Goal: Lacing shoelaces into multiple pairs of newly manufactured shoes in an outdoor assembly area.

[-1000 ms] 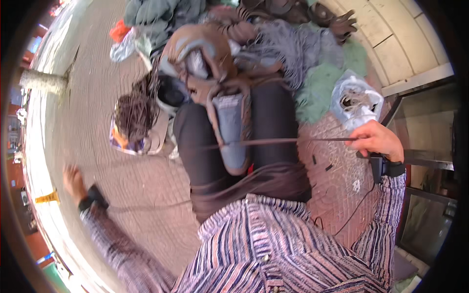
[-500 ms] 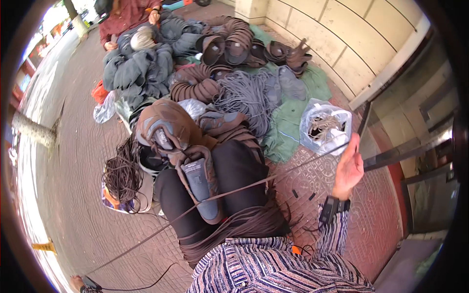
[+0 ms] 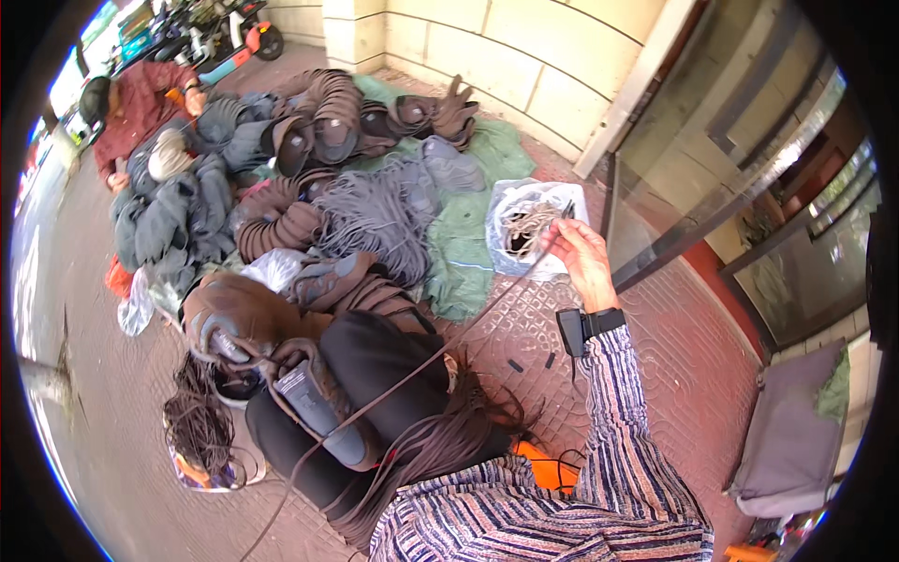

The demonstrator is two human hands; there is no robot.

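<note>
My right hand (image 3: 582, 262), raised at the right, pinches the end of a long brown shoelace (image 3: 405, 378). The lace slopes down across my knees and leaves the view at the lower left. My left hand is out of view. Between my dark-trousered knees rests a brown shoe upper with a grey tongue (image 3: 324, 415). Another brown shoe upper (image 3: 239, 314) lies just beyond it. A bundle of brown laces (image 3: 417, 451) is draped across my lap. Right behind my fingers stands a clear plastic bag (image 3: 510, 199) with pale scraps inside.
A tangle of brown laces (image 3: 197, 421) sits left of my knees. Grey laces (image 3: 375, 220) and nested brown shoe uppers (image 3: 328, 117) are heaped on a green sheet (image 3: 464, 267). A co-worker in a dark red top (image 3: 140, 112) sits beyond. A glass door (image 3: 712, 140) stands at right.
The view has swung right, so the scene sits further left. My right hand has turned and its fingertips now pinch the lace over the plastic bag. My left hand has left the view.
</note>
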